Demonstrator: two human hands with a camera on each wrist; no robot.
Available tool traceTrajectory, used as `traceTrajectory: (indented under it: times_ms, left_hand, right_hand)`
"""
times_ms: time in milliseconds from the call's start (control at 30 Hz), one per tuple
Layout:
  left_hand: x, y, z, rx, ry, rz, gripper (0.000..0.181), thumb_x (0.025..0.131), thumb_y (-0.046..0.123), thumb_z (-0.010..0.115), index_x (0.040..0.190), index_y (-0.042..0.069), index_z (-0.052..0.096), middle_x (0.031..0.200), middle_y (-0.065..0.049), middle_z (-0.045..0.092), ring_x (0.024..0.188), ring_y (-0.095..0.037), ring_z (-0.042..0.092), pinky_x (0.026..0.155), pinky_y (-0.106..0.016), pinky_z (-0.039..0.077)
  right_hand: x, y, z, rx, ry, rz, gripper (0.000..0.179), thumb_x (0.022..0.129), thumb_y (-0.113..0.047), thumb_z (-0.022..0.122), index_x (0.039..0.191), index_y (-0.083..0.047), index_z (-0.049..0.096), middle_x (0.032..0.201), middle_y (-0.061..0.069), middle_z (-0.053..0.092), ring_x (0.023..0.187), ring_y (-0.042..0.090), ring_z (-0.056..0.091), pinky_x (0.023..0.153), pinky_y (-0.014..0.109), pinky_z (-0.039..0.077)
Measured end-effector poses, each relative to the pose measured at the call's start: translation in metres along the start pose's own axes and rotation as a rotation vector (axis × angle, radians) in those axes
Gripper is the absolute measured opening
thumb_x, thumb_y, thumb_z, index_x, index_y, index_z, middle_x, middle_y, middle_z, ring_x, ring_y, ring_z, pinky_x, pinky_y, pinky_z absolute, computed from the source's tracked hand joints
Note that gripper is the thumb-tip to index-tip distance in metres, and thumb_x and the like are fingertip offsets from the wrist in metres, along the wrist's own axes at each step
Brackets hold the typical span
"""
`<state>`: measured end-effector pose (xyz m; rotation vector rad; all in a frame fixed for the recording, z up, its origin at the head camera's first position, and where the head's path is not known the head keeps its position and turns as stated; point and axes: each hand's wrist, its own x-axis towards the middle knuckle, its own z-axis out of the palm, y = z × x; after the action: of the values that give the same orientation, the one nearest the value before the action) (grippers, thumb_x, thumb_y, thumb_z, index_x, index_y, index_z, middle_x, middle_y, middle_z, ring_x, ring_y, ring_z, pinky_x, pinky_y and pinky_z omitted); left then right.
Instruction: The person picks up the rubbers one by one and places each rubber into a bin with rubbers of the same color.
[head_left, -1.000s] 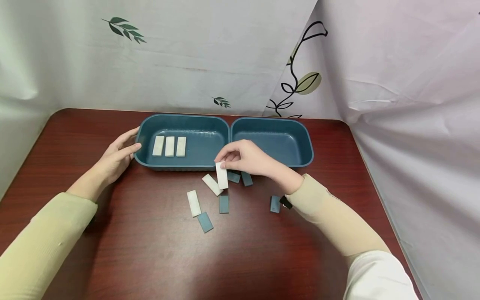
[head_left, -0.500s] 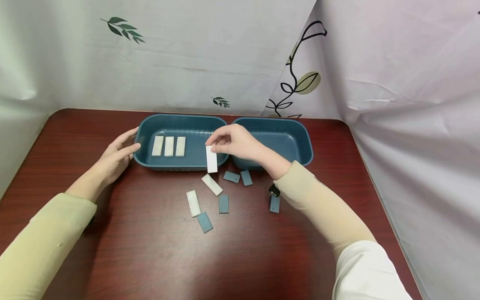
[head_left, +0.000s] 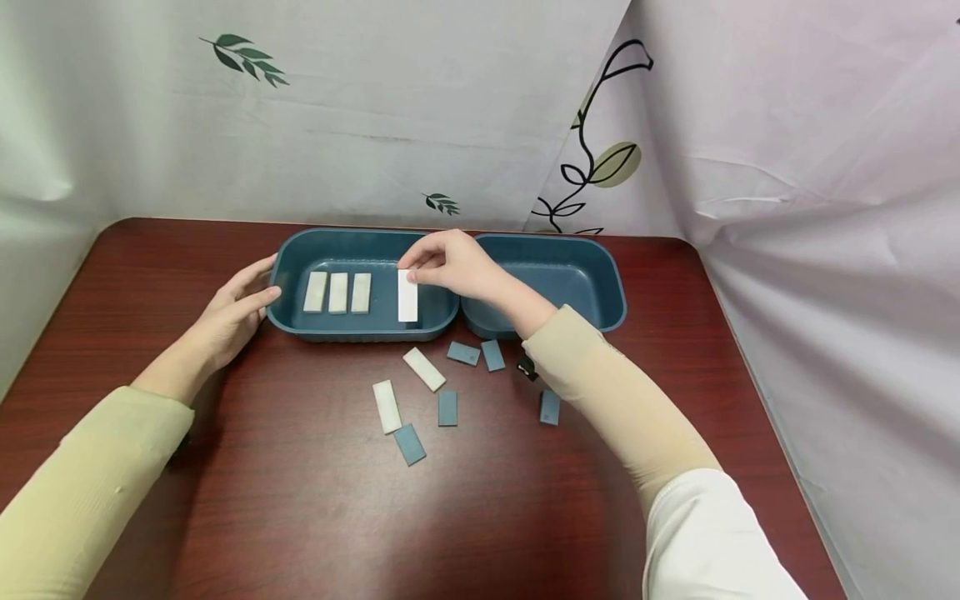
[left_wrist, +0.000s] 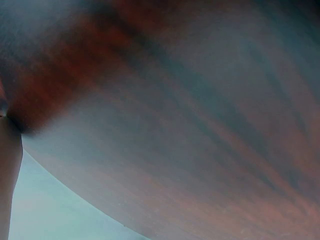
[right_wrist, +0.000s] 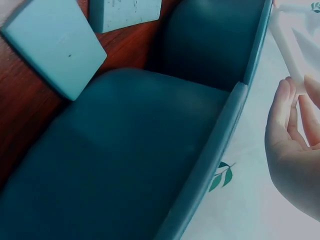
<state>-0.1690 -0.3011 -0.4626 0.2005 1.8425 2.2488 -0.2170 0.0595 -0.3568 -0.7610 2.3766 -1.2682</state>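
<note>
My right hand (head_left: 452,262) pinches a white rectangular block (head_left: 407,296) by its upper end, over the right part of the left blue bin (head_left: 367,336). Three white blocks (head_left: 339,293) lie in a row at that bin's left side. My left hand (head_left: 240,312) rests against the bin's left end, thumb at the rim and the other fingertips hidden behind the wall. In the right wrist view, the fingers (right_wrist: 280,112) and the held white block (right_wrist: 290,47) show at the right edge. The left wrist view is mostly blurred tabletop.
A second blue bin (head_left: 543,283) stands right beside the first, under my right forearm. On the table (head_left: 315,500) in front lie two white blocks, one at the middle (head_left: 424,369) and one farther left (head_left: 387,407), plus several smaller blue blocks (head_left: 447,408). A printed cloth (head_left: 360,125) hangs behind.
My right hand has carried the white block left and away from me, from the table's loose blocks to over the left bin. The left hand has stayed in place.
</note>
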Motion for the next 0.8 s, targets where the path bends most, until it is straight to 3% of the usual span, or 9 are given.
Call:
traceTrajectory:
  times_ms: [633, 800]
  left_hand:
    - [0.0, 0.0, 0.0, -0.002, 0.002, -0.011, 0.05, 0.111, 0.005, 0.05, 0.157, 0.023, 0.043, 0.145, 0.012, 0.049, 0.127, 0.002, 0.053, 0.101, -0.012, 0.043]
    - [-0.001, 0.0, 0.0, -0.007, 0.004, -0.005, 0.05, 0.111, 0.005, 0.05, 0.157, 0.023, 0.045, 0.145, 0.012, 0.05, 0.127, 0.001, 0.053, 0.101, -0.012, 0.043]
  right_hand:
    - [0.026, 0.019, 0.012, 0.063, 0.009, 0.081, 0.019, 0.102, -0.006, 0.071, 0.12, -0.002, 0.077, 0.121, 0.017, 0.075, 0.109, 0.026, 0.074, 0.092, 0.028, 0.06]
    - [0.033, 0.021, 0.014, 0.112, 0.006, 0.099, 0.02, 0.103, -0.005, 0.07, 0.121, 0.0, 0.076, 0.12, 0.019, 0.075, 0.109, 0.03, 0.074, 0.096, 0.037, 0.061]
